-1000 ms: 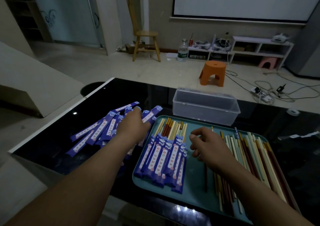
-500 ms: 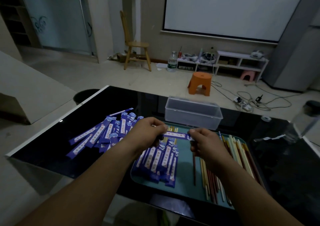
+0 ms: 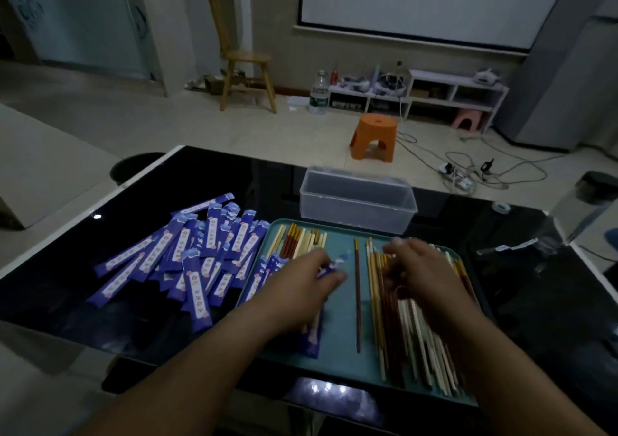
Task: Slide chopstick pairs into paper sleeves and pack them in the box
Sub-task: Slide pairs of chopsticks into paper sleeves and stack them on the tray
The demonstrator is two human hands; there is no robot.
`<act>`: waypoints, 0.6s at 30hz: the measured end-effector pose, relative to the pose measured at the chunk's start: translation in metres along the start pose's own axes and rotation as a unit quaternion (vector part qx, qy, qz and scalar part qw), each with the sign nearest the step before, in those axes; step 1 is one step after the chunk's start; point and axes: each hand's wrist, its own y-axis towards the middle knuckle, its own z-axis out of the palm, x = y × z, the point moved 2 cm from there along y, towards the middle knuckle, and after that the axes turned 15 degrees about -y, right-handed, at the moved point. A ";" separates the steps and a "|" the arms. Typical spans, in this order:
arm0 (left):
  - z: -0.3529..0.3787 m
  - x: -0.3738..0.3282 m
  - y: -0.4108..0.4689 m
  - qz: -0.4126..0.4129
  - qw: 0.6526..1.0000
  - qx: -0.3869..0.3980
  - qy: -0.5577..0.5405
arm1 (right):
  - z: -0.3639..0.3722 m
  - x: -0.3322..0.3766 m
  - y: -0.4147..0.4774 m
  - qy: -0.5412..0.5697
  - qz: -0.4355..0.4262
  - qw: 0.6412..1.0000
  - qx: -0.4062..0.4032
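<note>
Two bare hands hang over a teal tray [image 3: 337,365] that lies on a glossy black table [image 3: 541,305]. At about 9 o'clock on the tray, the left hand [image 3: 297,278] pinches a blue paper sleeve [image 3: 336,263] between thumb and fingers; the sleeve is blurred and its end points towards 1 o'clock. Beneath that hand and wrist lie sleeved pairs [image 3: 311,338], their bare tips showing towards 11 o'clock. At 3 o'clock on the tray, the right hand [image 3: 424,268] is palm down with its fingers spread on the heap of loose chopsticks [image 3: 414,338]. Blur hides whether it grips any of them. Between the two hands lies one dark red chopstick [image 3: 357,298], apart from the heap and running from 12 to 6 o'clock. Off the tray at 9 o'clock, empty sleeves [image 3: 187,258] are piled on the table. The clear plastic box [image 3: 357,201] stands just beyond the tray at 12 o'clock, with no lid on it.
</note>
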 end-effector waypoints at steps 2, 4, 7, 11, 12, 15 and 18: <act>-0.003 0.004 0.006 -0.035 0.999 -0.035 -0.016 | -0.018 -0.004 0.014 -0.072 0.000 0.996 -0.044; 0.002 0.001 0.012 -0.059 0.997 -0.043 -0.018 | -0.024 -0.011 0.024 -0.164 -0.009 0.986 -0.035; 0.020 -0.008 0.021 -0.058 0.998 -0.018 0.011 | -0.008 -0.023 0.030 -0.288 -0.015 0.957 0.043; 0.053 -0.005 0.033 -0.052 0.994 0.012 0.097 | 0.009 -0.029 0.034 -0.407 -0.040 0.912 0.036; 0.059 -0.002 0.033 -0.058 0.992 0.018 0.112 | 0.012 -0.029 0.033 -0.420 -0.042 0.906 0.037; 0.074 0.000 0.031 -0.076 0.985 0.028 0.155 | 0.017 -0.036 0.030 -0.463 -0.040 0.884 0.047; 0.077 -0.001 0.027 -0.089 0.978 0.035 0.183 | 0.015 -0.040 0.028 -0.487 -0.025 0.872 0.054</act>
